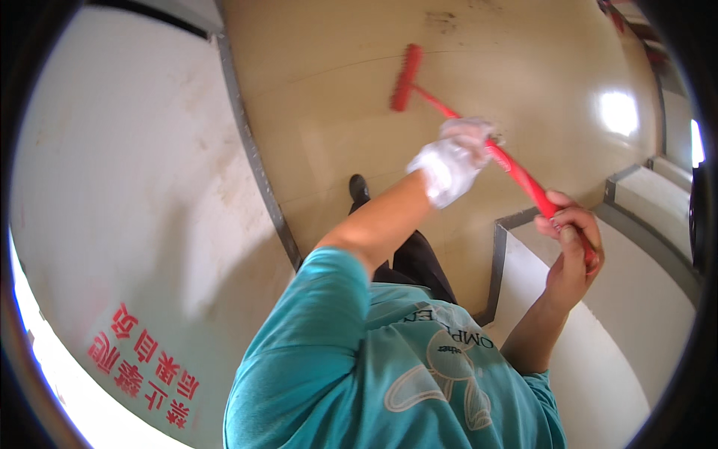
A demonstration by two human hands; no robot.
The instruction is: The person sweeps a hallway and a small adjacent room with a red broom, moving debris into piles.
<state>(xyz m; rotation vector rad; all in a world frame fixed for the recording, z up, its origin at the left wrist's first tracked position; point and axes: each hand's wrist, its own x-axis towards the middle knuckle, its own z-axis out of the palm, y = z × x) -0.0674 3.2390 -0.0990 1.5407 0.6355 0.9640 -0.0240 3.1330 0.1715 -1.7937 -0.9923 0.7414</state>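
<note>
A red long-handled floor brush (pixel 406 78) stretches diagonally across the view, its wide head up and left over the tan floor (pixel 331 123). The head is slightly blurred; whether it touches the floor I cannot tell. My left hand (pixel 463 149), in a thin clear plastic glove, is wrapped around the lower part of the handle. Higher up, near the handle's end, my right hand (pixel 572 241) grips it, with no glove to be seen. The handle between both hands (pixel 521 177) is in plain sight.
A white wall (pixel 140 140) with a grey base strip (pixel 247 129) runs along my left and bears red painted writing (pixel 146 359). To my right stands a low white partition (pixel 561 275) with grey edging. One dark shoe (pixel 359 188) shows on the floor. Dark smudges (pixel 443 22) mark the floor ahead.
</note>
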